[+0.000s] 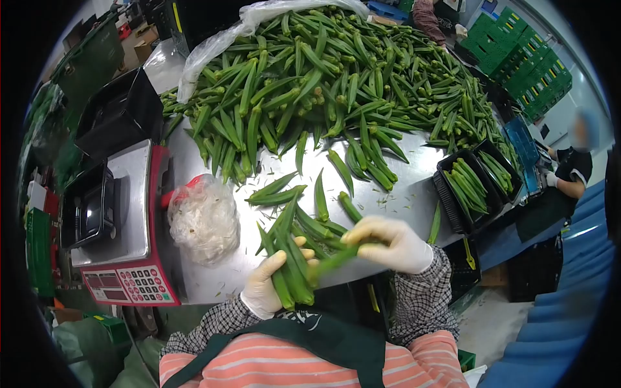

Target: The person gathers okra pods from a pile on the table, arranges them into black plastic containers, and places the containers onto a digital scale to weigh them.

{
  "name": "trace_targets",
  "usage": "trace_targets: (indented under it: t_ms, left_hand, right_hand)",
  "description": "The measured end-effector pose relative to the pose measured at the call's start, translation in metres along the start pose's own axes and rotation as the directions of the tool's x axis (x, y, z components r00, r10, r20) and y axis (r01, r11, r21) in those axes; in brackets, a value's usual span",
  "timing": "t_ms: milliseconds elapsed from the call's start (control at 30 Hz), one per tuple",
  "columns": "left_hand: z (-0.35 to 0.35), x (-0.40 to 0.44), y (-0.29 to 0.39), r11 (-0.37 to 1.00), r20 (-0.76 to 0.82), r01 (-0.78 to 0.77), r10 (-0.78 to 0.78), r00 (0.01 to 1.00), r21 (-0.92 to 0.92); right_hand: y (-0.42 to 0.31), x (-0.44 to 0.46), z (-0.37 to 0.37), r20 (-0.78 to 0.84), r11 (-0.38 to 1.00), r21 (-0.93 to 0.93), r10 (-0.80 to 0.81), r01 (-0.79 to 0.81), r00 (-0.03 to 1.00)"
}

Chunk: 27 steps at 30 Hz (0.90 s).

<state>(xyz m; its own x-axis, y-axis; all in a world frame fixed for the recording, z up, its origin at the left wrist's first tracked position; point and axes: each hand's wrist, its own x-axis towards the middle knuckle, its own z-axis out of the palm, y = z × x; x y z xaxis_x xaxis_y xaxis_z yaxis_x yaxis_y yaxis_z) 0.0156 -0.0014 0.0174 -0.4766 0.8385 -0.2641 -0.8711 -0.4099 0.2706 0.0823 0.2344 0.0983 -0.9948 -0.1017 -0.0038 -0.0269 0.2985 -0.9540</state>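
My left hand [268,281], in a pale glove, holds a small bunch of okra [291,262] near the table's front edge, stems toward me. Just to its right, my gloved right hand [393,244] pinches another okra pod [339,257], blurred by motion, its lower end close to the bunch. A few loose pods [321,197] lie on the metal table [414,207] beyond my hands. Behind them rises a large heap of okra [304,84]. Two black trays on the right hold okra, the nearer one [453,210] filled with pods lying side by side.
A red-sided scale [132,284] stands at the left with an empty black tray [87,207] on it. Crumpled clear plastic [204,223] sits beside it. More black trays [123,113] are behind the scale. Co-workers [572,168] stand at the far right and top, near green crates [524,64].
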Motion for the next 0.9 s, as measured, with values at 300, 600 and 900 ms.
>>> trace_targets:
  t_ms: [300, 600, 900]
  left_hand:
    - [0.002, -0.010, -0.010, 0.982, 0.087, 0.167, -0.174, 0.981, 0.085]
    - [-0.007, -0.017, -0.011, 0.999, 0.056, 0.032, -0.031, 0.998, -0.029]
    - [-0.008, -0.017, -0.018, 0.999, 0.032, 0.040, -0.040, 0.999, -0.026]
  right_hand:
    - [0.005, 0.021, 0.038, -0.314, 0.973, -0.226, -0.019, -0.055, 0.949]
    - [0.070, -0.001, 0.001, -0.622, 0.847, -0.422, -0.010, -0.324, 0.783]
    - [0.017, -0.015, 0.051, -0.354, 0.962, 0.217, 0.235, -0.164, 0.905]
